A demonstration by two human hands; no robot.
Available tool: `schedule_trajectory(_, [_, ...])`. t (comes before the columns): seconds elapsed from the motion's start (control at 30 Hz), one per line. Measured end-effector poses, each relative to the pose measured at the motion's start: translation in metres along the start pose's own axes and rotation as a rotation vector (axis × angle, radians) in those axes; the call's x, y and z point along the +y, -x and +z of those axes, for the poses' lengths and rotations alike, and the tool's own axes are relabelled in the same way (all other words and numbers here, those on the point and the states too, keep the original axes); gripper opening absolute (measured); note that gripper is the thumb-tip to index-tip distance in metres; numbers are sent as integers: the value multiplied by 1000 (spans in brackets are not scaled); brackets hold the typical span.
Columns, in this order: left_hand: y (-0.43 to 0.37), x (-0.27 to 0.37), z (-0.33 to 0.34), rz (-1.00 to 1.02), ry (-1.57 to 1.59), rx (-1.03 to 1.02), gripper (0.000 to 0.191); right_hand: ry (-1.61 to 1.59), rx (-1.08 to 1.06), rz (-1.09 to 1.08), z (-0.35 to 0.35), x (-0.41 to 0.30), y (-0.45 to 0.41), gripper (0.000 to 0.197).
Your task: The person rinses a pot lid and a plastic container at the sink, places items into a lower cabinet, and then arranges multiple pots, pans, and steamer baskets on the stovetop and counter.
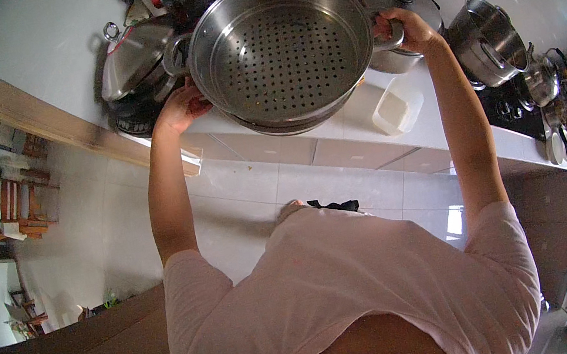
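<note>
A round stainless-steel steamer basket (pixel 281 59) with a perforated bottom is tilted towards me over the counter. My right hand (pixel 408 31) grips its right loop handle (pixel 390 36). At the lower left of the rim, my left hand (pixel 183 106) supports the basket's side, its fingertips partly hidden behind the metal. The left loop handle (pixel 175 55) sticks out just above that hand, free of the fingers. Inside the basket I see only the holes and a few small specks.
A lidded metal pan (pixel 142 54) stands left, a lidded pot (pixel 401 5) right behind my right hand. A translucent plastic container (pixel 398 107) sits on the white counter (pixel 350 119). Further right are a tall steel pot (pixel 488 41) and a smaller pot (pixel 537 81) by the stove.
</note>
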State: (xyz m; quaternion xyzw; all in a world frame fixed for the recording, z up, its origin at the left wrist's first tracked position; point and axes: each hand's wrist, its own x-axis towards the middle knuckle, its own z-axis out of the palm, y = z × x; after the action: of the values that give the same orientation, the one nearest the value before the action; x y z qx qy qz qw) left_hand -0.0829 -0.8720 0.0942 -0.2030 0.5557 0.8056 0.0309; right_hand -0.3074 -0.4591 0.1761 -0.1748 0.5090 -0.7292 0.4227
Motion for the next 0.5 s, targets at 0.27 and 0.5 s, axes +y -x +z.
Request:
schedule_trajectory(0.27, [-13,-7,-29,44,43,-77,27,108,150,-5,23,-3,-14,19])
schedule_trajectory(0.5, [14,-15,-12,41,72,117,29,264,390,-162,32,12,-45,27])
